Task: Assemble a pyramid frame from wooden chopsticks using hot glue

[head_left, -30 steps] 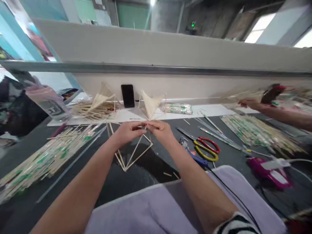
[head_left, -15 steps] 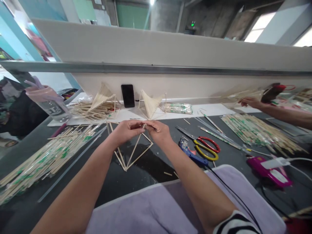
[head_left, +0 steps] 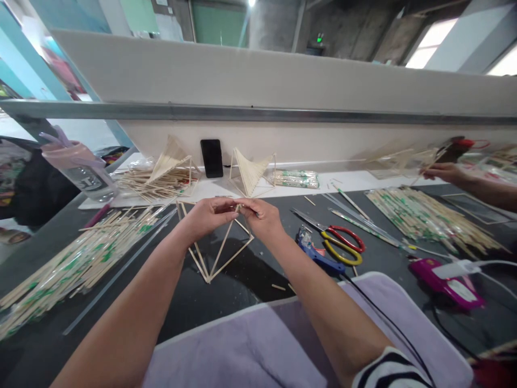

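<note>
A frame of thin wooden sticks [head_left: 231, 260] stands on the dark table, its sticks meeting at a low corner toward me. My left hand [head_left: 214, 214] pinches the frame's upper joint from the left. From the other side my right hand [head_left: 260, 218] closes on the same joint, fingertips against those of the left. The fingers hide most of that joint. Right of my hands lie a blue glue gun [head_left: 319, 258] and scissors [head_left: 339, 240] with one red and one yellow handle.
Behind stand two finished-looking stick models [head_left: 251, 170] and a black phone [head_left: 212, 158]. Bagged sticks lie at left [head_left: 92, 253] and right [head_left: 424, 221]. A purple cloth [head_left: 242, 350] covers the near edge. A magenta power strip [head_left: 448, 285] and another person's hand [head_left: 442, 172] are at right.
My hands and the stick frame stay almost still. At the far right, the other person's hand has moved right and now holds a thin stick.
</note>
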`<act>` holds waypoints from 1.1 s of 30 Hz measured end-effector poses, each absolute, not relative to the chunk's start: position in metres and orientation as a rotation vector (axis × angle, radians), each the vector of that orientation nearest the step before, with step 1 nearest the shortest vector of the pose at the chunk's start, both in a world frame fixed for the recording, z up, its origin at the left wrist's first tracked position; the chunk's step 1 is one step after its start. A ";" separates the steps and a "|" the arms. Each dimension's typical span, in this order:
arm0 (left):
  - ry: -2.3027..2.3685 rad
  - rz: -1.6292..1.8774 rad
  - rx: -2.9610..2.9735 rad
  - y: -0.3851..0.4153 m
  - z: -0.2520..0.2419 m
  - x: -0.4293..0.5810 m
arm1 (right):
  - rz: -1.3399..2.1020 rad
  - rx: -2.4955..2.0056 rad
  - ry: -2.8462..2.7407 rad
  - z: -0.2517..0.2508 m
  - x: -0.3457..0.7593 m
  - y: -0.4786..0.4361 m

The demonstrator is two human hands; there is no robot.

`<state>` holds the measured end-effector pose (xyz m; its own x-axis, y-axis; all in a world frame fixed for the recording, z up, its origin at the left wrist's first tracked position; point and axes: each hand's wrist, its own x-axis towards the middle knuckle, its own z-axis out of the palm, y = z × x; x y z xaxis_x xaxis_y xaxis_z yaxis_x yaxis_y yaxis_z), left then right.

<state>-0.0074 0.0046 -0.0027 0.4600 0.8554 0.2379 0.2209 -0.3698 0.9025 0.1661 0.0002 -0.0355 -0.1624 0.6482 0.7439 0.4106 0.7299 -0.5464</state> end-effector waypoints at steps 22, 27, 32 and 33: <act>0.953 0.936 1.761 0.004 -0.001 -0.009 | 0.290 -0.945 -1.786 -0.031 0.163 -0.004; 0.931 0.953 1.718 0.004 -0.001 -0.008 | 0.324 -0.979 -1.769 -0.030 0.162 -0.004; 0.925 0.956 1.683 0.005 -0.001 -0.007 | 0.330 -0.989 -1.773 -0.031 0.162 -0.002; 0.928 0.960 1.677 0.005 -0.001 -0.007 | 0.325 -0.979 -1.770 -0.031 0.162 -0.002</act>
